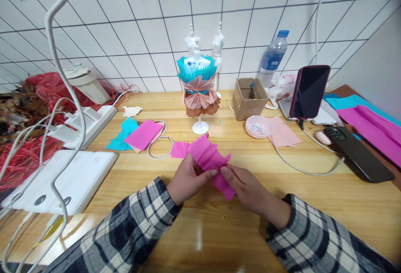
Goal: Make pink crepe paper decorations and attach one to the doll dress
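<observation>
Between my two hands, just above the wooden table (pixel 200 227), is a strip of pink crepe paper (pixel 208 156) with folds across it. My left hand (pixel 192 177) grips it from the left, thumb on top. From the right, my right hand (pixel 242 183) pinches its edge between thumb and fingers. Another small pink paper piece (pixel 179 149) lies just behind my left hand. Farther back stands a miniature dress form (pixel 200 62) on a white round base, dressed in layers of teal, dusty pink and brown paper.
Left are stacked paper pieces (pixel 144 134), a white ring (pixel 160 147), a power strip (pixel 90 125) and a white power bank (pixel 62 177). Right are a cardboard box (pixel 249 104), a pink bowl (pixel 259 127) of small beads, a bottle (pixel 274 58), and phones (pixel 310 93). A cable (pixel 52 35) hangs at left.
</observation>
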### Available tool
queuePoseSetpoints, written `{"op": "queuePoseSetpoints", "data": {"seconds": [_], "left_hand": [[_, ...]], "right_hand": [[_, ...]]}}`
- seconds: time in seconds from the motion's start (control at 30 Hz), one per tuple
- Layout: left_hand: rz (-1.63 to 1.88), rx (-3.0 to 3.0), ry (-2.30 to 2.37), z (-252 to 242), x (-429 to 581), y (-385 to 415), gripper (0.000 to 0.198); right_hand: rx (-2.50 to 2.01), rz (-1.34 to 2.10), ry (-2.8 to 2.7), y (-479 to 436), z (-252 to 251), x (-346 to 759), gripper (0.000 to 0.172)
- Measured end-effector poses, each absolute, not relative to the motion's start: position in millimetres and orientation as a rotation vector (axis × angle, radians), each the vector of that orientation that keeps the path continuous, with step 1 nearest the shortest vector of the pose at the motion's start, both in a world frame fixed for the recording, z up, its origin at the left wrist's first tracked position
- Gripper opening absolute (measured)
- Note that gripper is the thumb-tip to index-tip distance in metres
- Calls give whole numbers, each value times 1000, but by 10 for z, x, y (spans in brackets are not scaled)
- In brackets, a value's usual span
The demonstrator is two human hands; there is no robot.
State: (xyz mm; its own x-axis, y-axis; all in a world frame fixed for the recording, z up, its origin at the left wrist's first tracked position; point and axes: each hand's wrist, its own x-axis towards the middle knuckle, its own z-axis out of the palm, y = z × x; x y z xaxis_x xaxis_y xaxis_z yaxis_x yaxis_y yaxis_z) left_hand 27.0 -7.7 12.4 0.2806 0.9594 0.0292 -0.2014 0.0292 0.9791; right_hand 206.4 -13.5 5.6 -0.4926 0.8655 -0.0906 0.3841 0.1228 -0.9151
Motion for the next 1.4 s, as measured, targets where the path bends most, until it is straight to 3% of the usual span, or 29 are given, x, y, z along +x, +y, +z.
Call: {"op": "queuePoseSetpoints", "data": {"seconds": [0.33,0.8,1.4], "left_hand": [[1082,1186,896,127,268,-92,44],[1134,1161,991,206,276,-39,94],[1133,1115,897,179,289,-47,86]], "right_hand": [[-1214,1328,-1943,-138,46,2055,45],[-1275,1262,-1961,-131,40,2041,44],[-1256,1290,-1923,-145,68,2048,46]]}}
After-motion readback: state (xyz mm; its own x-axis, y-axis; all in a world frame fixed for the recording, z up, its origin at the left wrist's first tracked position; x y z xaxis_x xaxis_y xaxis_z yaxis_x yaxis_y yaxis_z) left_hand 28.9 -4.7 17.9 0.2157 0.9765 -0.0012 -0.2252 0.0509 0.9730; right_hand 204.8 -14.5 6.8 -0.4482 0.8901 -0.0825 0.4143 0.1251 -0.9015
